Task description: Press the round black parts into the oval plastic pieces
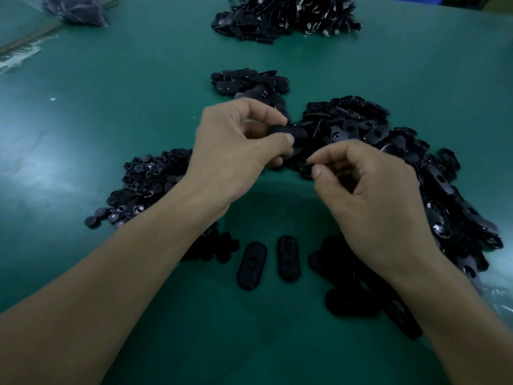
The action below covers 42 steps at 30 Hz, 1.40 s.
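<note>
My left hand (238, 145) pinches a black oval plastic piece (288, 133) between thumb and fingers, above the table's middle. My right hand (363, 190) is just to its right, thumb and forefinger pinched together; whether a small part sits between them I cannot tell. A heap of round black parts (147, 187) lies to the left, partly under my left forearm. A large heap of oval pieces (388, 151) spreads to the right. Two oval pieces (252, 265) (288, 258) lie side by side near the front.
The green table top (97, 120) carries a small pile of black pieces (249, 81) behind my hands and a big pile of black parts (288, 18) at the far edge. A clear plastic bag (72, 9) lies at the far left.
</note>
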Each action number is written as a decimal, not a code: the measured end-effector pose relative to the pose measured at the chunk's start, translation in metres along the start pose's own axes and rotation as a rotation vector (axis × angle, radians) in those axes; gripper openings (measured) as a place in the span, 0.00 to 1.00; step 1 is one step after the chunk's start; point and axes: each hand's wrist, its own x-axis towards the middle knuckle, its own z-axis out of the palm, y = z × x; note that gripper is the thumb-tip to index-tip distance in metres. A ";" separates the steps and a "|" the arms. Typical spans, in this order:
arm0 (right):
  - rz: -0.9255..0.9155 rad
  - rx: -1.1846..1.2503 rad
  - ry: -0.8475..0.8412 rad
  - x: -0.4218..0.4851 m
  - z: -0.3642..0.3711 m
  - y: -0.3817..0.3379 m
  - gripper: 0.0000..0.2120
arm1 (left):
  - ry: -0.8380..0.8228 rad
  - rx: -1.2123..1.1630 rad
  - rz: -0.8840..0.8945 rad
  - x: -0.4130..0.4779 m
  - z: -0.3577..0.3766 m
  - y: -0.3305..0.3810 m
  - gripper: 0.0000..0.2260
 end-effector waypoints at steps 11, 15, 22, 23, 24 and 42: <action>0.148 0.538 0.128 0.008 -0.004 0.010 0.08 | -0.198 -0.256 -0.169 -0.006 0.004 0.006 0.08; 0.192 0.652 0.116 0.009 -0.006 0.011 0.05 | -0.250 -0.364 -0.229 -0.006 0.004 0.009 0.08; 0.189 0.705 0.106 0.008 -0.005 0.011 0.06 | -0.287 -0.374 -0.240 -0.006 0.004 0.011 0.09; 0.184 0.701 0.105 0.008 -0.004 0.011 0.06 | -0.293 -0.362 -0.239 -0.006 0.003 0.011 0.09; 0.177 0.691 0.105 0.008 -0.004 0.011 0.07 | -0.301 -0.343 -0.236 -0.006 0.003 0.011 0.09; 0.125 0.533 0.146 0.008 -0.003 0.011 0.08 | -0.154 -0.233 -0.165 -0.005 0.005 0.004 0.09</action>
